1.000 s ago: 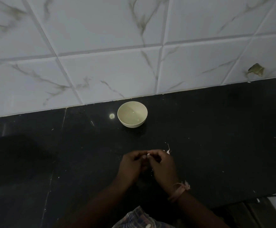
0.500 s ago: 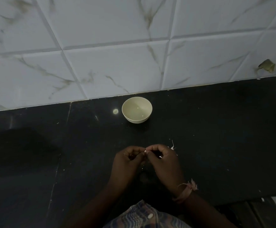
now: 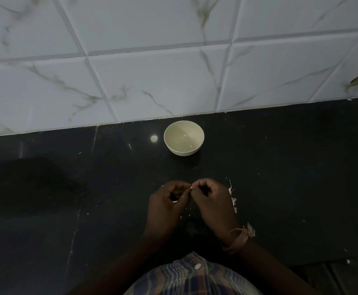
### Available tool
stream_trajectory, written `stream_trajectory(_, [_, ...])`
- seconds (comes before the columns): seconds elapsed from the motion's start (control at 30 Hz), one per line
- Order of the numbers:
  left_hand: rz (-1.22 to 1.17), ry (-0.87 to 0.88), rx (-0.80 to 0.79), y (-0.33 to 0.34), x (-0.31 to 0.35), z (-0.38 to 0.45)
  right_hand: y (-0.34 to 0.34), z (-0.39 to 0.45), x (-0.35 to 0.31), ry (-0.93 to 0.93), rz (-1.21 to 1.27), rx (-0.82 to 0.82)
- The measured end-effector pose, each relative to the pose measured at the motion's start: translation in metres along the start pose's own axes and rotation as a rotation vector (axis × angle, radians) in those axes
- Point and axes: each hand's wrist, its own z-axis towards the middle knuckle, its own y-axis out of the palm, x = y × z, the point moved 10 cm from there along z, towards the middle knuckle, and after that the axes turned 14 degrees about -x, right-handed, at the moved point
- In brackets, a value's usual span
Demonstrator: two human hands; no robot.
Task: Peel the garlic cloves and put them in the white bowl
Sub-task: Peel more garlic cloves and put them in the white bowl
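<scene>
Near the middle of the black countertop [image 3: 280,167], low in my view, both hands meet fingertip to fingertip. My left hand [image 3: 167,206] has its fingers curled in, and my right hand [image 3: 213,204] is curled the same way, the two pinching a tiny pale speck between them that I take for the garlic clove [image 3: 191,187]. It is almost wholly covered by the fingers, so I cannot tell its shape or how much skin it has on it. The dim light makes the fingers hard to separate. A frayed thread band [image 3: 238,238] circles my right wrist. Just right of the right hand, thin whitish garlic peels [image 3: 233,198] lie on the counter, partly hidden behind the hand. At the near edge my checked shirt [image 3: 193,277] is cut off by the frame. Farther away, well apart from the hands, the white bowl [image 3: 184,137] stands upright near the marbled wall tiles [image 3: 152,71]; I can make out nothing in it.
</scene>
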Motion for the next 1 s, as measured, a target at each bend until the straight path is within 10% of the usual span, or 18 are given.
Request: stream_trajectory(1.0, [-0.121, -0.017, -0.058, -0.001, 0.003, 0.013, 0.008, 0.015, 0.007, 0.096, 0.187, -0.140])
